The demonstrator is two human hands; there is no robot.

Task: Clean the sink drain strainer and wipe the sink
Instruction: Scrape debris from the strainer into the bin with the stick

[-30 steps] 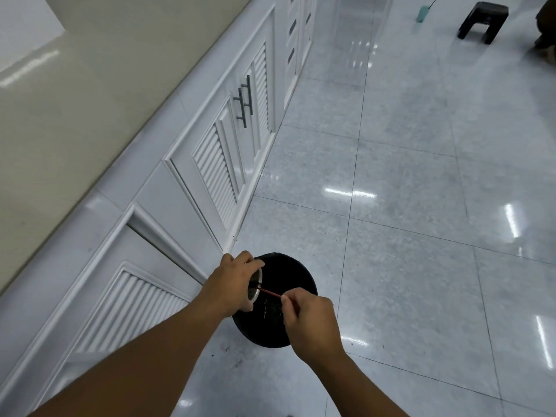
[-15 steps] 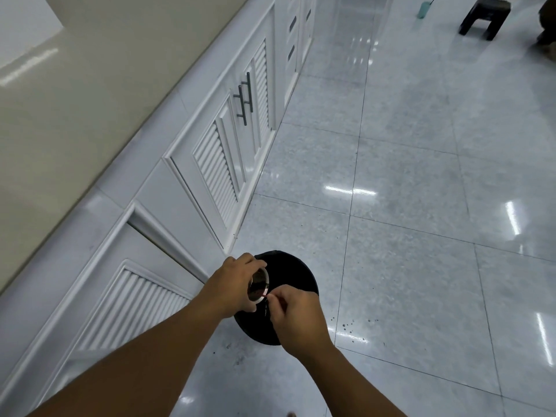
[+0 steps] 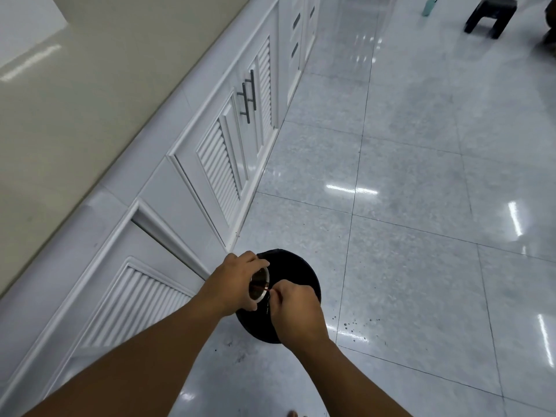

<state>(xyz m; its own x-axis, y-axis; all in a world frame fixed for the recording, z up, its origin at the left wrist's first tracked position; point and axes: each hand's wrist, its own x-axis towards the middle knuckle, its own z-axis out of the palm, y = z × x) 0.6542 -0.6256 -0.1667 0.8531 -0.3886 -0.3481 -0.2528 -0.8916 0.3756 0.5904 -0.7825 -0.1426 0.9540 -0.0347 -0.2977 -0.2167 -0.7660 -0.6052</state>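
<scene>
My left hand [image 3: 233, 284] grips the round metal sink drain strainer [image 3: 259, 286], tilted on its side with its opening towards my right hand. My right hand [image 3: 296, 310] pinches a thin red stick whose tip pokes into the strainer's dirty inside; most of the stick is hidden by my fingers. Both hands hover over a black round bin [image 3: 288, 275] standing on the floor. The sink is out of view.
White louvred cabinet doors [image 3: 222, 167] with dark bar handles [image 3: 247, 96] run along the left under a pale countertop [image 3: 60, 115]. Dark specks [image 3: 352, 323] dot the glossy grey floor tiles right of the bin. A black stool [image 3: 489, 15] stands far back.
My right hand has moved left towards the strainer, pushing the red stick deeper inside. The strainer now faces more towards me. Dark specks have appeared on the floor right of the bin.
</scene>
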